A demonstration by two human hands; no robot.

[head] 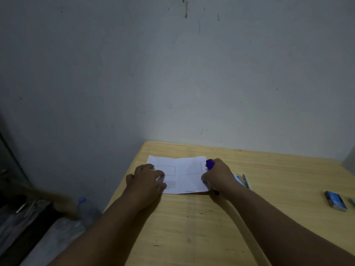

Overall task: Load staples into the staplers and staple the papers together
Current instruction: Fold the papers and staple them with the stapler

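Note:
White printed papers (pixel 184 169) lie flat near the far left corner of the wooden table (pixel 211 227). My left hand (pixel 148 179) presses down on their left part, fingers spread. My right hand (pixel 219 175) is closed around a purple stapler (pixel 209 163) at the papers' right edge; only the stapler's purple far end shows above the fingers. Whether its jaws are around the sheets is hidden by my hand.
A light blue stapler (pixel 242 180) lies just right of my right hand. A small blue staple box (pixel 335 201) sits near the table's right edge. A grey wall stands right behind the table. A plastic bottle (pixel 84 208) stands on the floor to the left.

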